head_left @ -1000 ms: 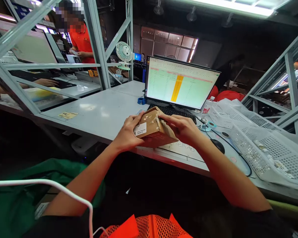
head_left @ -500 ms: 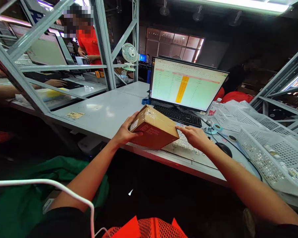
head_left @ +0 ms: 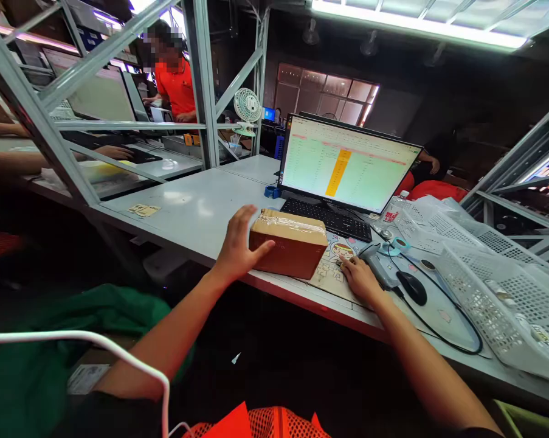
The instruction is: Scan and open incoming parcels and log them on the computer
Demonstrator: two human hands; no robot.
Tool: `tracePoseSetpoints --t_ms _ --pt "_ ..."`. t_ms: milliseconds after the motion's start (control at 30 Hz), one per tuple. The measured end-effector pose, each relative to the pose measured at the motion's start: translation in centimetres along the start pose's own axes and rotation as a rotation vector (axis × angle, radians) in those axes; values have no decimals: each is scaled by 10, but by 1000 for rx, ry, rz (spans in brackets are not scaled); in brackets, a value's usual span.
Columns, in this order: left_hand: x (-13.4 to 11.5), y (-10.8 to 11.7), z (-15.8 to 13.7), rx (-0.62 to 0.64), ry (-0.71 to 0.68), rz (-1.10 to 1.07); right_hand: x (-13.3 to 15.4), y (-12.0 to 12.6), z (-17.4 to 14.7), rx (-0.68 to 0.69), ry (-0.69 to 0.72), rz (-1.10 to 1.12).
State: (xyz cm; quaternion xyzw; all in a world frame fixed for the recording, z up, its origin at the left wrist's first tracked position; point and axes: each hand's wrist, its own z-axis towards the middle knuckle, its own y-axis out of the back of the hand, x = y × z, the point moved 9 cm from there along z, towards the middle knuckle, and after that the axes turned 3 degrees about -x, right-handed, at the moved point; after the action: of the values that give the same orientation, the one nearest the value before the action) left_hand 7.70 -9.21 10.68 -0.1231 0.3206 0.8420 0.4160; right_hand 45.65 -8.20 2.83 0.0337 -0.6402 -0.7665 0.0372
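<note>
A cardboard box with a tan taped top and a reddish-brown front rests at the front edge of the white desk. My left hand is at its left end, fingers raised and apart, the thumb in front of the box face; whether it touches is hard to tell. To the right of the box, my right hand lies with its fingertips on a flat sheet with cartoon drawings, holding nothing I can see. A grey handheld barcode scanner with a black cable lies right beside that hand.
Behind the box stand a keyboard and a monitor. A black mouse, tape rolls and white perforated baskets are on the right. Metal shelf posts frame the left, where a person in red stands.
The box has come down from a tilted hold onto the desk and turned. My left fingers have loosened from it. My right hand has left the box and moved down to the drawn sheet.
</note>
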Motion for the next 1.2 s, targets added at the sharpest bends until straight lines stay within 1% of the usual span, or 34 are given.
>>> tracePoseSetpoints --t_ms 33,67,100,167,200,267,333,400,467,567,633,700,767,833,900,967,1000,1067,1100,1133,1200 --pt "-21 -3 1 7 -90 74 2 12 7 -53 7 69" --pt "-36 -9 2 31 -150 135 6 29 17 -130 23 170" --pt "-46 -17 2 51 -177 182 12 49 26 -216 54 292" --pt "-49 -31 1 62 -162 236 35 89 45 -345 165 519" --pt "-46 -37 1 60 -140 248 52 104 54 -354 235 580" --pt "-39 -43 1 54 -109 251 92 120 69 -278 345 593" --pt "-33 -44 1 58 -99 243 126 120 81 -144 360 479" --pt "-29 -43 1 69 -87 240 148 115 88 -41 349 334" --pt "-29 -43 1 81 -75 238 157 116 96 -27 334 226" --pt "-31 -42 -1 87 -75 226 145 123 120 -97 245 150" --pt "-34 -39 0 94 -83 224 131 121 141 -106 166 168" --pt "-39 -35 5 123 -103 228 121 107 160 -32 102 249" --pt "-45 -33 18 190 -143 232 114 86 172 81 39 330" --pt "-52 -36 36 280 -182 236 111 68 176 170 7 376" --pt "-57 -42 56 373 -195 260 110 59 177 207 -9 399" --pt "-61 -45 73 403 -180 309 108 56 176 216 -28 415" --pt "-64 -42 79 381 -165 334 107 56 175 215 -34 420" --pt "-70 -30 82 320 -142 363 107 57 175 210 -37 431" --pt "-73 -23 79 317 -135 375 107 58 175 207 -37 437" --pt "-75 -19 73 348 -132 391 107 58 175 204 -38 443" --pt "-75 -16 61 491 -131 439 108 58 175 198 -40 454"
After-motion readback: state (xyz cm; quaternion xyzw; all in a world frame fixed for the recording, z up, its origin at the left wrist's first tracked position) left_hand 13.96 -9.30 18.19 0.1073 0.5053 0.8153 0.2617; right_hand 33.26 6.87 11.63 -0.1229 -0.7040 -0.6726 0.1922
